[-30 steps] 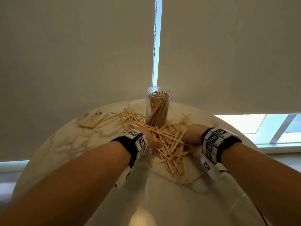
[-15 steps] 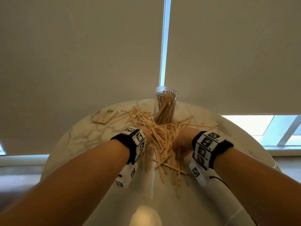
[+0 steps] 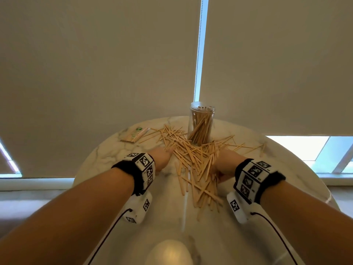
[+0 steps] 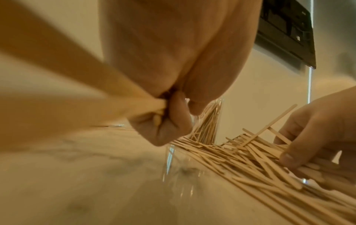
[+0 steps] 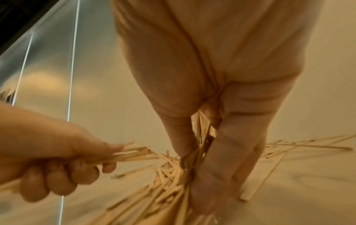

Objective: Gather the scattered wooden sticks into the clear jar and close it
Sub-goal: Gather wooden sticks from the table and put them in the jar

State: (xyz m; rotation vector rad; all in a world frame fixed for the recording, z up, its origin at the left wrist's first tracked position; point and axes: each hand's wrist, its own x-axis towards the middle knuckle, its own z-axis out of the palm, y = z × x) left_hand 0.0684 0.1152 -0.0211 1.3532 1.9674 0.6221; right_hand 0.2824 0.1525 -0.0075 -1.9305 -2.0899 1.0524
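The clear jar [image 3: 202, 124] stands upright at the far side of the round marble table [image 3: 107, 159], its mouth uncovered and partly filled with wooden sticks. A loose heap of sticks [image 3: 196, 165] lies in front of it, between my hands. My left hand [image 3: 164, 157] is at the heap's left edge; in the left wrist view its curled fingers [image 4: 173, 120] grip a bunch of sticks. My right hand [image 3: 221, 162] is at the right edge, with sticks caught between its thumb and fingers [image 5: 229, 152]. The jar [image 4: 210, 121] shows behind the left hand.
A flat clear packet of sticks [image 3: 134, 134] lies at the table's far left. Stray sticks [image 3: 254, 148] trail off to the far right. A closed roller blind [image 3: 95, 64] hangs right behind the table, and a window strip [image 3: 305, 150] shows low on the right.
Both hands have drawn closer together, squeezing the heap into a narrower pile. The head view has shifted, so the jar now sits further right and higher in the picture.
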